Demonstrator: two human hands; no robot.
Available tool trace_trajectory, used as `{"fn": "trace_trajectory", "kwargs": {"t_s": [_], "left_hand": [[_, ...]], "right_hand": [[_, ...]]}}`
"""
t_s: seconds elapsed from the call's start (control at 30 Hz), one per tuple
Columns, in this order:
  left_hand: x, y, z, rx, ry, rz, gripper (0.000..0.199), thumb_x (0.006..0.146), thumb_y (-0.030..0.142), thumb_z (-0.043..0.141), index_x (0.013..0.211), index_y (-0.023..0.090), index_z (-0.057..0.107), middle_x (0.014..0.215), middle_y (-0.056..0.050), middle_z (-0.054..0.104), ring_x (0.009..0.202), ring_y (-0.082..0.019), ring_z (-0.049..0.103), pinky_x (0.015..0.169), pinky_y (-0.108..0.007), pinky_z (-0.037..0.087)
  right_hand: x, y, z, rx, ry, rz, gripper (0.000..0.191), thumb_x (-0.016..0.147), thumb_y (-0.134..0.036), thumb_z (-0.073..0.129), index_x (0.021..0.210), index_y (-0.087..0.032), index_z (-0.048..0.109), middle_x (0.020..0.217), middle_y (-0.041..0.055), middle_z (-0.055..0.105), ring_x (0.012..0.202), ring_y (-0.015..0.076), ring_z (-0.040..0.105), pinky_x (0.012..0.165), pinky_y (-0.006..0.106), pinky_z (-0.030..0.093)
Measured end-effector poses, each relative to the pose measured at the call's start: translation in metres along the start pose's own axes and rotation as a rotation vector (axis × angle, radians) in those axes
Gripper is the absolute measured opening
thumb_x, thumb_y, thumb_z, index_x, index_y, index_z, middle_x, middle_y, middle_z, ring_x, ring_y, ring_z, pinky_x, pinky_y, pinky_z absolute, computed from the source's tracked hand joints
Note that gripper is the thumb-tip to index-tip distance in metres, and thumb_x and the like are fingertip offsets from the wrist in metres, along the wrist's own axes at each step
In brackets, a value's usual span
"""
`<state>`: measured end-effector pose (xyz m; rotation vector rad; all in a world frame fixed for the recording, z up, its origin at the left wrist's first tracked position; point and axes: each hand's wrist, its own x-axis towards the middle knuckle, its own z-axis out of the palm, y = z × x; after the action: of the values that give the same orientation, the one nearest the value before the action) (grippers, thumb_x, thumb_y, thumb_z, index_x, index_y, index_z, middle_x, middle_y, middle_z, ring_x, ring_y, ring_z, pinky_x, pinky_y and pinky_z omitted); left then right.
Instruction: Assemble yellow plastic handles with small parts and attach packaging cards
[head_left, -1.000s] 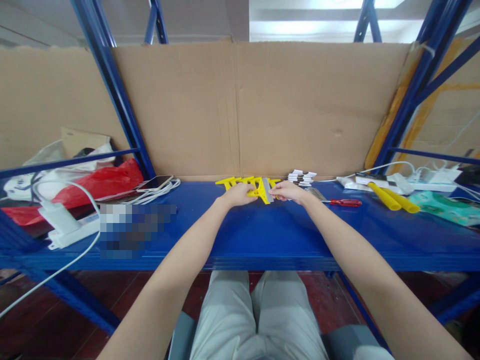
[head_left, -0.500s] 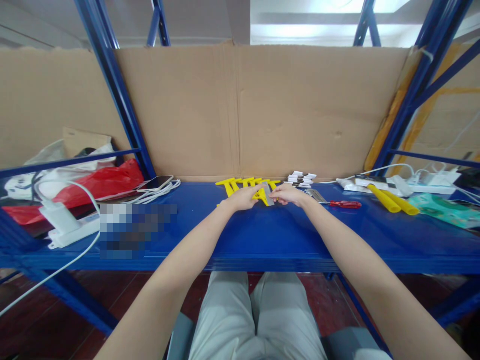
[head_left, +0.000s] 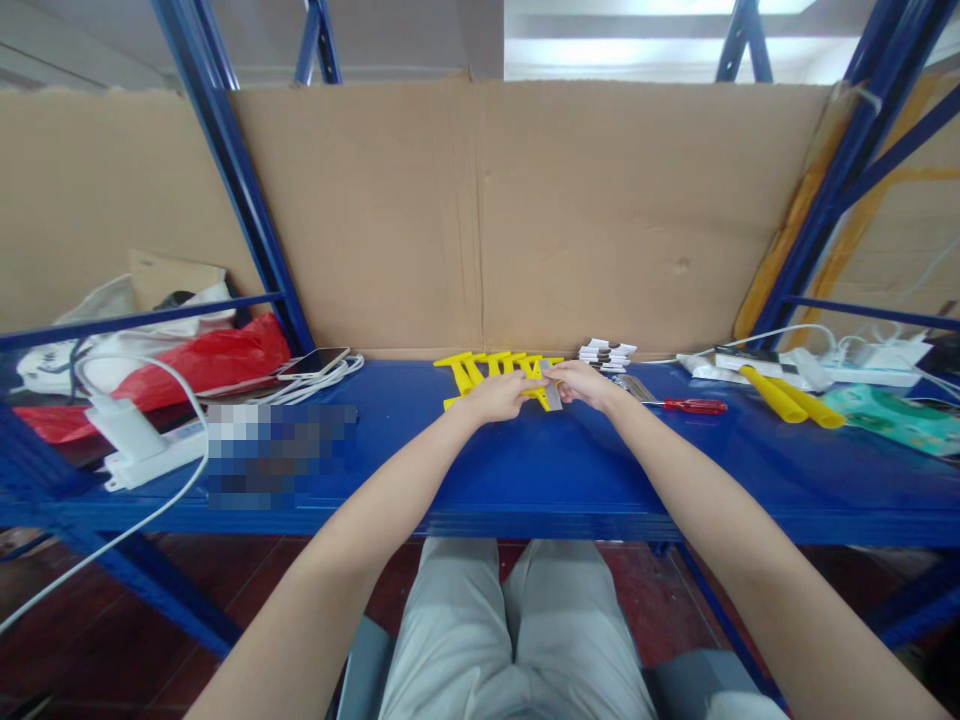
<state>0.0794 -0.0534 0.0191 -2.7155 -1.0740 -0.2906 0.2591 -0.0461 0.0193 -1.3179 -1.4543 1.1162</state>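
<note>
- Left hand (head_left: 499, 396): grasping a yellow scraper (head_left: 553, 398), its grey blade facing the right hand.
- Right hand (head_left: 585, 384): fingers bunched at the blade; can't tell if pinching it or something small.
- Scraper location: between both hands, over the far middle part of the blue worktop (head_left: 540, 470).
- Yellow T-shaped pieces (head_left: 465, 372): row behind and left of the scraper, partly hidden by left hand.
- White stack (head_left: 604, 356): just behind right hand.
- Red-handled screwdriver (head_left: 696, 406): lying right of right hand.
- Two yellow tubes (head_left: 791, 400): farther right, beside green packet (head_left: 892, 418).
- Cardboard (head_left: 600, 220): upright along worktop's back edge.
</note>
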Motion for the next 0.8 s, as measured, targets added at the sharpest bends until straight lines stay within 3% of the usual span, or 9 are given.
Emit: {"fn": "trace_trajectory", "kwargs": {"t_s": [0.33, 0.63, 0.8], "left_hand": [[0.003, 0.009, -0.009, 0.157, -0.007, 0.025, 0.054, 0.093, 0.017, 0.035, 0.145, 0.031, 0.037, 0.12, -0.01, 0.057, 0.103, -0.024, 0.062, 0.079, -0.034, 0.049], [0.0, 0.009, 0.001, 0.104, 0.042, -0.001, 0.05, 0.094, 0.02, 0.036, 0.143, 0.031, 0.039, 0.117, -0.008, 0.056, 0.102, -0.022, 0.059, 0.08, -0.031, 0.048], [-0.003, 0.01, 0.001, 0.067, 0.028, -0.02, 0.048, 0.095, 0.022, 0.035, 0.142, 0.032, 0.041, 0.113, -0.008, 0.058, 0.102, -0.023, 0.06, 0.082, -0.033, 0.047]], "right_hand": [[-0.001, -0.007, -0.002, 0.193, 0.03, 0.018, 0.021, 0.079, -0.019, 0.067, 0.064, -0.015, 0.053, 0.042, -0.005, 0.048, 0.036, 0.0049, 0.036, 0.037, 0.017, 0.029], [0.0, -0.003, -0.006, 0.102, 0.045, -0.047, 0.027, 0.078, -0.022, 0.071, 0.06, -0.015, 0.052, 0.039, -0.0076, 0.042, 0.037, 0.0039, 0.035, 0.043, 0.017, 0.034], [0.0, -0.002, -0.01, -0.046, 0.018, -0.044, 0.023, 0.079, -0.024, 0.069, 0.063, -0.015, 0.055, 0.043, -0.0055, 0.047, 0.039, 0.005, 0.04, 0.043, 0.017, 0.035]]}}
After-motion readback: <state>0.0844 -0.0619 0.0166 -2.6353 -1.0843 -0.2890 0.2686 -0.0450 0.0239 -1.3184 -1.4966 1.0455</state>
